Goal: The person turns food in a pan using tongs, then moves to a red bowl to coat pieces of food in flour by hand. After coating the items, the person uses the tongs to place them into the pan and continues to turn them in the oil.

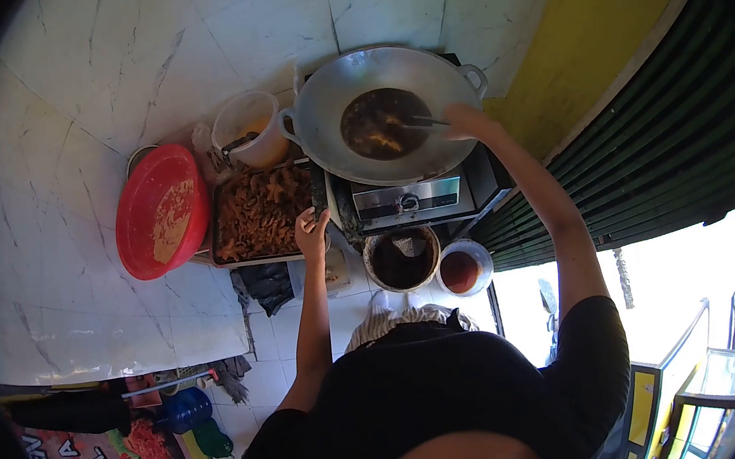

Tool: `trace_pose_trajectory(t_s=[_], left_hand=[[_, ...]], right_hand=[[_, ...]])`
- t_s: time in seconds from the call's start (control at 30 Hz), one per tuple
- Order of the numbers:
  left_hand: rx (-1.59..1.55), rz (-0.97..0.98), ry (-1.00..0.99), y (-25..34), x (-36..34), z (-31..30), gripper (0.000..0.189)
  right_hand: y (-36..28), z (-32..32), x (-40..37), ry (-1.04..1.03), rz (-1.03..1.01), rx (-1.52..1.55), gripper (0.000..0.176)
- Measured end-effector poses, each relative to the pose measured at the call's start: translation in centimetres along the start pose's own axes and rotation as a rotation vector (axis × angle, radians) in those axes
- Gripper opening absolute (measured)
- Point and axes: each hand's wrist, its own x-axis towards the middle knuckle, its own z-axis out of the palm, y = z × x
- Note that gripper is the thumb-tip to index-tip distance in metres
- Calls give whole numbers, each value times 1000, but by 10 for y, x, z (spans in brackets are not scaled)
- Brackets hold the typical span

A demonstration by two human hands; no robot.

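Over the right side of a large metal wok (324, 145), my right hand (469, 122) is closed round slim metal tongs (428, 122). Their tips reach into the dark oil (374, 109), where a golden piece of food (386, 141) shows at the surface. My left hand (312, 232) is at the front right corner of a tray (255, 260) heaped with brown fried pieces (264, 208). Its thumb and fingers are apart near the tray's rim, and nothing shows between them.
The wok sits on a gas stove (409, 199). Left of it stand a clear tub (229, 123) and a red basin (135, 218) with pale residue. Below the stove are a dark-filled pot (401, 260) and a white bucket (477, 267). A green shutter (642, 141) borders the right.
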Motion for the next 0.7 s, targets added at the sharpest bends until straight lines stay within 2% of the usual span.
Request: trace_pose_trajectory(t_s=[0.07,0.27,0.4,0.5,0.7], left_hand=[[3,6,-2,-1,-1,0,43],[35,9,4,2,-2,0,43],[32,-11,4,5,-2,0,43],[28,-22,1,5,-1,0,44],[54,-6,-10,4,-1,-1,45]], right_hand=[[3,4,-1,59,48,-24,32],[3,-3,-14,31,-22,10,30],[-2,-6,-21,55,31,11,31],[3,-5,-24,-16,-10,55,32],[13,-7,-25,83,10,28,33]])
